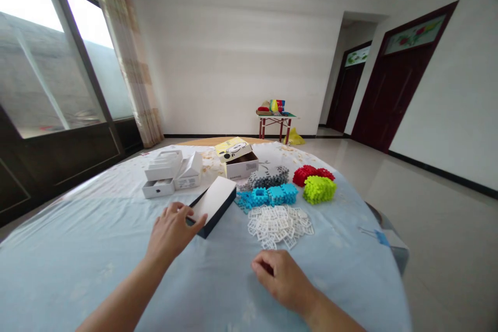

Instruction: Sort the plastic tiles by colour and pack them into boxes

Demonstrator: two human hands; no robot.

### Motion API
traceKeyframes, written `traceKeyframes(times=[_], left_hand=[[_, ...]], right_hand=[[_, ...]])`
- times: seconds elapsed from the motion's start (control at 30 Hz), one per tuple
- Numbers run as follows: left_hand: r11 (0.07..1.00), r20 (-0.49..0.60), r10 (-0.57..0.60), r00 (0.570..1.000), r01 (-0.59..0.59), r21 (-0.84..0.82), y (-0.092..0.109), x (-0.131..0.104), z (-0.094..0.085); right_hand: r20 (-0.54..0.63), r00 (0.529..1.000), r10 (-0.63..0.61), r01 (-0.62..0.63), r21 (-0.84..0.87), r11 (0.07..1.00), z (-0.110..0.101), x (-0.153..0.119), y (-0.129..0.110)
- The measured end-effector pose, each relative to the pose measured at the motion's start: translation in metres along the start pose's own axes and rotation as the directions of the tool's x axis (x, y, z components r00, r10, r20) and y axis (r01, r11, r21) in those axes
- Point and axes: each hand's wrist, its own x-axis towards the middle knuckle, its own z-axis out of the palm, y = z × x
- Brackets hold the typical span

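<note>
My left hand (pixel 173 228) is at the near left end of a long box (pixel 215 203) with a white top and dark sides, its thumb and fingers spread over the box's corner. On the cloth nearer to me rests my right hand (pixel 282 277), its fingers curled in; whether anything is inside the curl is hidden. Just beyond it lies a loose pile of white plastic frames (pixel 278 224). Behind the pile are blue interlocking pieces (pixel 276 194), grey pieces (pixel 268 177), a lime green stack (pixel 319 189) and red pieces (pixel 311 174).
White boxes (pixel 167 168) stand at the left back of the round table (pixel 218 280). An open box (pixel 241 168) with a yellow lid (pixel 233 149) sits at the back middle. A chair or stool (pixel 392 244) is beside the table's right edge.
</note>
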Motion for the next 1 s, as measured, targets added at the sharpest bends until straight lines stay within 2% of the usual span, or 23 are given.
traceKeyframes(times=[0.1, 0.23, 0.4, 0.47, 0.53, 0.63, 0.77, 0.87, 1.0], left_hand=[[0.994, 0.052, -0.09, 0.995, 0.093, -0.062, -0.005, -0.004, 0.01], [0.97, 0.194, -0.088, 0.977, 0.129, -0.206, -0.01, -0.004, 0.023], [0.911, 0.185, -0.119, 0.976, 0.181, -0.369, -0.025, 0.0, 0.026], [0.866, 0.207, -0.072, 0.976, 0.164, -0.472, -0.035, -0.001, 0.024], [0.795, 0.248, 0.04, 0.968, 0.12, -0.594, -0.046, -0.003, 0.02], [0.709, 0.325, 0.219, 0.92, 0.079, -0.7, -0.066, -0.007, 0.01], [0.745, 0.45, 0.279, 0.848, 0.104, -0.659, -0.086, -0.009, -0.002], [0.775, 0.465, 0.31, 0.829, 0.063, -0.628, -0.091, -0.01, -0.004], [0.8, 0.45, 0.368, 0.814, -0.03, -0.599, -0.085, -0.01, -0.003]], right_hand=[[-0.011, 1.0, -0.011, 0.011, -0.011, 1.0, 0.001, -0.001, 0.001], [-0.027, 0.999, -0.021, 0.02, -0.025, 0.999, 0.002, -0.001, 0.002], [-0.039, 0.999, -0.01, 0.009, -0.028, 1.0, 0.003, -0.003, 0.003], [-0.043, 0.999, -0.004, 0.003, -0.015, 1.0, 0.002, -0.003, 0.003], [-0.048, 0.999, 0.001, -0.001, -0.004, 1.0, 0.001, -0.003, 0.003], [-0.063, 0.998, 0.006, -0.006, 0.003, 1.0, -0.001, -0.003, 0.003], [-0.095, 0.995, 0.007, -0.008, -0.001, 1.0, -0.006, -0.002, 0.003], [-0.153, 0.988, 0.002, -0.006, -0.023, 1.0, -0.011, 0.007, 0.0], [-0.256, 0.967, -0.008, -0.012, -0.079, 0.997, -0.016, 0.033, -0.004]])
